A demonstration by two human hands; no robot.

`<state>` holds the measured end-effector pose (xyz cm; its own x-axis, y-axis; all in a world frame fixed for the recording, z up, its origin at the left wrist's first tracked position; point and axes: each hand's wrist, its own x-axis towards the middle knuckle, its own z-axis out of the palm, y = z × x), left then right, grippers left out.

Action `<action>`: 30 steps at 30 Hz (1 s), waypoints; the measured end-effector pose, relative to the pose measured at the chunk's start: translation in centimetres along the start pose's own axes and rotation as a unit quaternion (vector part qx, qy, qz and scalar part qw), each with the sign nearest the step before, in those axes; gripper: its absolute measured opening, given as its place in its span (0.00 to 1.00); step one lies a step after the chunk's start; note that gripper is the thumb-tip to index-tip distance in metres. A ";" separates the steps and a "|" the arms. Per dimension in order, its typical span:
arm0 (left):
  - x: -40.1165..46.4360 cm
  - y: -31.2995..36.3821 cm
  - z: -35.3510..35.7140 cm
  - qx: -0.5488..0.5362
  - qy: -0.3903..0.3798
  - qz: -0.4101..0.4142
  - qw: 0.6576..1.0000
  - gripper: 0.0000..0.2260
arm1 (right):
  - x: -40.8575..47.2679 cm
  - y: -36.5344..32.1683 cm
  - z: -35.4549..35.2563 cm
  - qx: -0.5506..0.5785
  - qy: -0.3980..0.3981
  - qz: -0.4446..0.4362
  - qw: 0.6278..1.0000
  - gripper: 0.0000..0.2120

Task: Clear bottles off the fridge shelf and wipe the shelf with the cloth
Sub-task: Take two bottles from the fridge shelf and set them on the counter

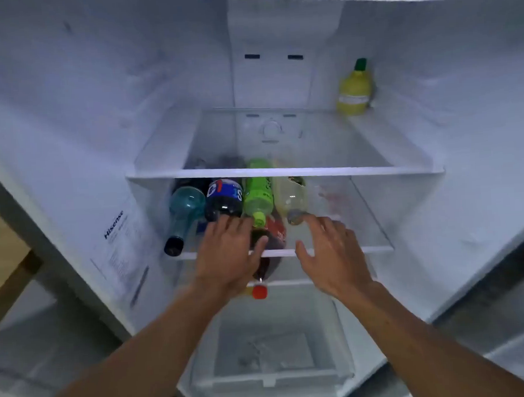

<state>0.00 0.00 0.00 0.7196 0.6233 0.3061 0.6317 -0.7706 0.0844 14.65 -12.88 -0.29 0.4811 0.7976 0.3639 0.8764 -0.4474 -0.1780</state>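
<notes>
Hisense sticker (114, 225) on the left fridge wall. Left hand (227, 254) rests on the cola bottle (269, 243), grip loose; right hand (330, 249) spread open, empty, near the clear bottle (291, 199).

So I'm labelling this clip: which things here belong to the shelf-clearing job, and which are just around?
Part of the job:
middle shelf
teal bottle
dark cola bottle
green bottle
pale bottle
red-capped bottle
left hand
right hand

Just around:
lemon juice bottle on the upper shelf
bottom drawer

No cloth visible.
</notes>
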 end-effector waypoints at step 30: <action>0.7 2.1 3.9 0.058 0.092 0.007 0.994 0.17 | 1.2 -0.1 4.5 0.045 0.116 0.026 0.992 0.10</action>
<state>2.98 -0.64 -3.35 0.6697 0.5697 0.4764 0.6589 -0.7517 -0.0274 15.21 -10.09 -3.98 0.5170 0.6550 0.5511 0.8539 -0.4398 -0.2784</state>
